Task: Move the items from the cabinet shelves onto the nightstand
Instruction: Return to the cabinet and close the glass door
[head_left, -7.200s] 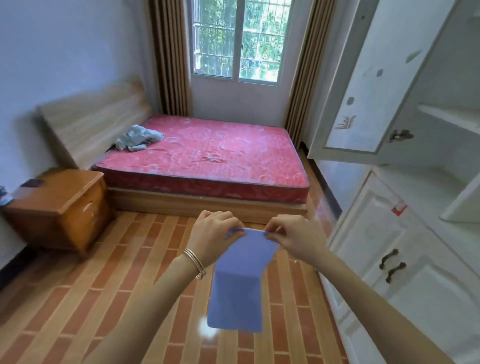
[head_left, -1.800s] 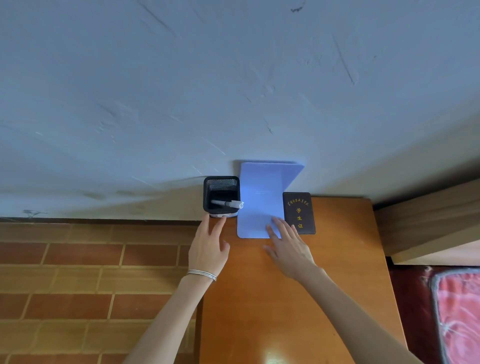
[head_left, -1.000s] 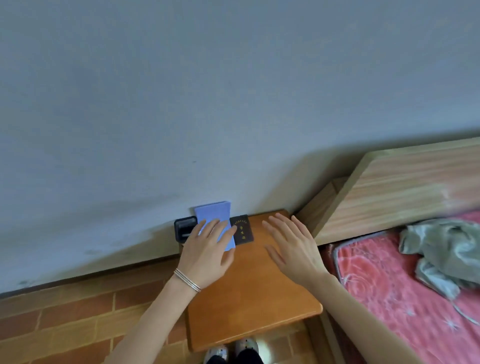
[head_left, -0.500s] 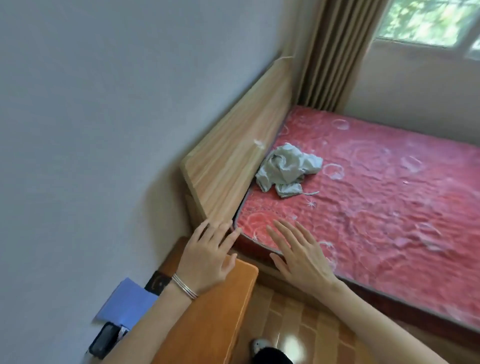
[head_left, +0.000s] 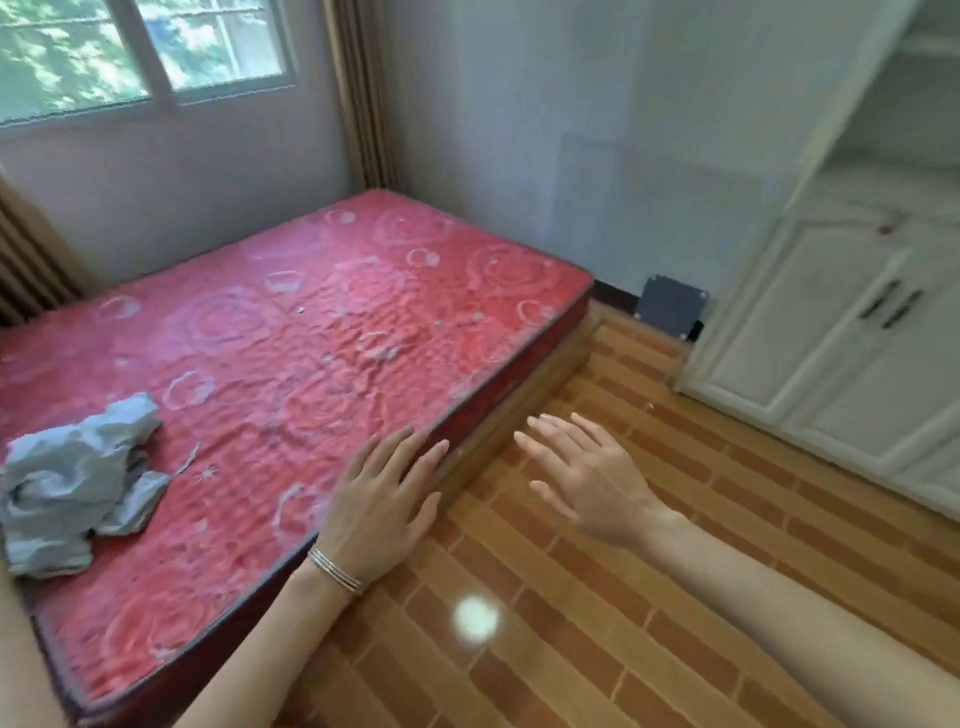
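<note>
- Cabinet (head_left: 831, 353) at right, lower doors closed, open shelves (head_left: 893, 171) above; well apart from both hands
- Left hand (head_left: 382, 499) flat, fingers spread, holding nothing, over the mattress (head_left: 311, 322) edge
- Right hand (head_left: 587, 478) spread, empty, above the floor (head_left: 623, 597)
- Crumpled cloth (head_left: 78, 483) on the mattress, left

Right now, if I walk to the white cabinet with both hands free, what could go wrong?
The wooden bed frame juts out near your left hand; you could clip a shin. The floor looks glossy, so possibly slippery. A dark panel stands against the wall beside the cabinet; a foot could knock it.
</note>
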